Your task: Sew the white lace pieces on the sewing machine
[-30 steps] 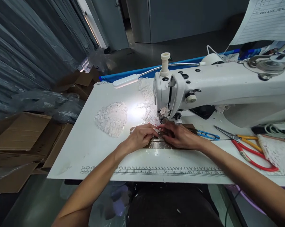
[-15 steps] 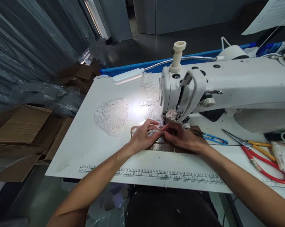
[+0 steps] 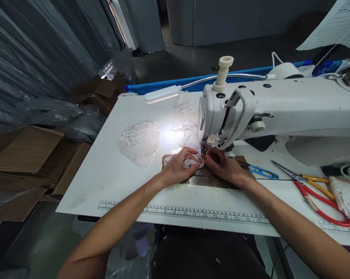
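My left hand (image 3: 181,166) grips a piece of white lace (image 3: 198,159) between thumb and fingers, just in front of the needle area of a white sewing machine (image 3: 250,104). My right hand (image 3: 223,166) is closed at the lace's right edge, its fingertips pinched together close to the presser foot. Whether the lace lies between those right fingertips is hard to see. Beneath both hands lies a brown plate (image 3: 212,180) on the white table. More white lace (image 3: 185,128) stretches behind the needle, lit by a lamp (image 3: 163,94).
A separate lace piece (image 3: 140,142) lies on the table's left. Blue thread snips (image 3: 263,171), red-handled scissors (image 3: 323,205) and an orange-handled pair (image 3: 320,185) lie at right. A printed ruler (image 3: 192,212) runs along the front edge. Cardboard boxes (image 3: 32,155) stand left of the table.
My right fingertips have drawn slightly away from my left, and more of the lace shows between them. The whole view has shifted slightly.
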Tool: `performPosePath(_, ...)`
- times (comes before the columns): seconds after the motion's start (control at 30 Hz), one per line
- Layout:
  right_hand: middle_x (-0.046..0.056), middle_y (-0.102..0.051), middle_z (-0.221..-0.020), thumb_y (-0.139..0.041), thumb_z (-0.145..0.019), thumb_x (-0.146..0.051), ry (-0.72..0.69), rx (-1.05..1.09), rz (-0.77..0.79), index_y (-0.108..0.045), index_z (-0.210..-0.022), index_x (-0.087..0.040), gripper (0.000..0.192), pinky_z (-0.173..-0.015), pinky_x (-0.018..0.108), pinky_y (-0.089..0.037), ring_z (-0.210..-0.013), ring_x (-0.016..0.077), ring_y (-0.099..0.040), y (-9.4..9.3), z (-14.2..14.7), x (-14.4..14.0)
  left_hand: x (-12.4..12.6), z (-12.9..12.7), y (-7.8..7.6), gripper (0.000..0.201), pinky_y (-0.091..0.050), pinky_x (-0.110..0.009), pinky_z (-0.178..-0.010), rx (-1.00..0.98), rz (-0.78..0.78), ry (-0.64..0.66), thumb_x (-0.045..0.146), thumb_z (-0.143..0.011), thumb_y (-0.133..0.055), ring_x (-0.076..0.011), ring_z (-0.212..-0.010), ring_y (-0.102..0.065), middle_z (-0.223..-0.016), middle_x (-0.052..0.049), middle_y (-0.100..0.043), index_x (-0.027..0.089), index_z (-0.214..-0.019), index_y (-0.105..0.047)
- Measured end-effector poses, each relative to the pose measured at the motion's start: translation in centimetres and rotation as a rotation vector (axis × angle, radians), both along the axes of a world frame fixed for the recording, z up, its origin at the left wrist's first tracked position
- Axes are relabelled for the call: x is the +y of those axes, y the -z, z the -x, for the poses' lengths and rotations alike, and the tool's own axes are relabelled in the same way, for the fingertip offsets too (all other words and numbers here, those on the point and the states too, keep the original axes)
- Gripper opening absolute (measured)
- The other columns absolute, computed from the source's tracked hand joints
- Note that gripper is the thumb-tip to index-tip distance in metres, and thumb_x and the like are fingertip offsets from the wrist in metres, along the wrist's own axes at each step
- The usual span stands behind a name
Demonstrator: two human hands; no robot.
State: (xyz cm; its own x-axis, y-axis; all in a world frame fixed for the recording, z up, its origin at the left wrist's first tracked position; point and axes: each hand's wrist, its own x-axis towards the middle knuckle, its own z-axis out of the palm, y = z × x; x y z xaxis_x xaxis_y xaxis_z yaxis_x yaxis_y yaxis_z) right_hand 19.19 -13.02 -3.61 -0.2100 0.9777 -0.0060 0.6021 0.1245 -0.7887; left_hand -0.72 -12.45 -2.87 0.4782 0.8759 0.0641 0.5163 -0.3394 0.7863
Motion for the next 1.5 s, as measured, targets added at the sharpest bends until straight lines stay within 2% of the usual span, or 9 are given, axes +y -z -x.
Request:
performPosePath(0.23, -0.002, -0.055, -0.073, -0.062, -0.082, -0.046, -0.285, 0.064, 0.135, -0.056, -0.107, -0.022, 0.035, -0.053, 0.025, -0.039, -0.062, 0.0127, -0.049, -0.3, -1.5, -0.1, 0.1, 0.1, 0.0, 0.027, -0.051, -0.033, -0.083, -0.019, -0.032, 0.037, 0.029, -0.089, -0.057, -0.0148, -0.084, -0.068, -0.091, -0.001, -0.072, 0.020, -0.112, -0.045)
performPosePath(0.4, 0.001, -0.060, -0.076, -0.054, -0.089, -0.049, -0.268, -0.002, 0.065, -0.058, -0.091, -0.022, 0.028, -0.059, 0.029, -0.039, -0.066, 0.0148, -0.052, -0.1, -1.1, 0.0, 0.3, 0.2, 0.2, 0.027, -0.046, -0.039, -0.096, -0.095, 0.052, 0.074, 0.030, -0.089, -0.056, -0.0169, -0.094, -0.066, -0.094, -0.002, -0.070, 0.019, -0.112, -0.046)
performPosePath(0.63, -0.001, -0.058, -0.066, -0.052, -0.088, -0.043, -0.014, 0.224, 0.161, -0.054, -0.083, -0.022, 0.022, -0.060, 0.030, -0.041, -0.063, 0.0162, -0.055, 0.7, 0.1, -0.8, 0.6, 0.3, 0.7, 0.033, -0.049, -0.028, -0.072, -0.214, 0.176, 0.200, 0.025, -0.086, -0.057, -0.0125, -0.075, -0.060, -0.080, 0.000, -0.062, 0.017, -0.116, -0.047)
performPosePath(0.73, -0.001, -0.054, -0.063, -0.054, -0.085, -0.035, 0.079, 0.131, 0.004, -0.051, -0.078, -0.021, 0.016, -0.057, 0.030, -0.037, -0.058, 0.0149, -0.050, 0.5, 0.4, -1.1, 0.5, 0.5, 0.3, 0.034, -0.048, -0.026, -0.071, -0.178, 0.199, 0.235, 0.022, -0.084, -0.059, -0.0114, -0.073, -0.059, -0.078, 0.002, -0.062, 0.017, -0.117, -0.049)
performPosePath(0.87, 0.000, -0.054, -0.069, -0.052, -0.089, -0.031, -0.084, 0.175, -0.117, -0.048, -0.079, -0.021, 0.014, -0.060, 0.030, -0.038, -0.062, 0.0141, -0.049, -0.1, 0.4, -1.9, -0.1, 0.6, -0.8, 0.023, -0.048, -0.026, -0.075, -0.096, 0.122, 0.162, 0.027, -0.084, -0.065, -0.0128, -0.079, -0.062, -0.086, -0.001, -0.068, 0.019, -0.105, -0.063)
performPosePath(1.03, -0.001, -0.054, -0.078, -0.046, -0.096, -0.035, -0.218, 0.514, -0.033, -0.048, -0.088, -0.023, 0.015, -0.057, 0.026, -0.041, -0.060, 0.0115, -0.047, -1.3, 1.4, -4.7, -1.9, 0.0, -2.2, 0.017, -0.047, -0.024, -0.070, -0.084, 0.056, 0.145, 0.031, -0.089, -0.060, -0.0124, -0.075, -0.063, -0.079, 0.000, -0.070, 0.019, -0.084, -0.070)
performPosePath(1.17, -0.002, -0.049, -0.072, -0.043, -0.097, -0.029, -0.192, 0.313, -0.127, -0.046, -0.084, -0.023, 0.014, -0.057, 0.025, -0.038, -0.062, 0.0118, -0.046, -1.6, 0.5, -7.2, -3.8, 1.1, -3.2, 0.012, -0.043, -0.022, -0.060, 0.025, 0.069, 0.254, 0.027, -0.086, -0.063, -0.0121, -0.068, -0.062, -0.077, -0.001, -0.070, 0.019, -0.086, -0.072)
performPosePath(1.37, -0.002, -0.048, -0.071, -0.046, -0.096, -0.035, 0.020, 0.066, -0.169, -0.045, -0.083, -0.023, 0.017, -0.055, 0.027, -0.037, -0.061, 0.0129, -0.045, -0.4, -3.0, -8.1, -5.9, 3.8, -3.7, 0.023, -0.032, -0.021, -0.047, 0.128, 0.192, 0.081, 0.037, -0.092, -0.054, -0.0083, -0.052, -0.048, -0.074, 0.000, -0.066, 0.019, -0.093, -0.068)
performPosePath(1.5, 0.001, -0.055, -0.079, -0.051, -0.094, -0.040, -0.104, 0.179, -0.130, -0.051, -0.091, -0.023, 0.017, -0.062, 0.027, -0.043, -0.069, 0.0141, -0.052, -1.0, -1.4, -7.6, -6.4, 3.1, -3.3, 0.031, -0.037, -0.021, -0.054, 0.058, 0.213, 0.001, 0.041, -0.086, -0.064, -0.0094, -0.059, -0.053, -0.082, 0.001, -0.065, 0.019, -0.108, -0.058)
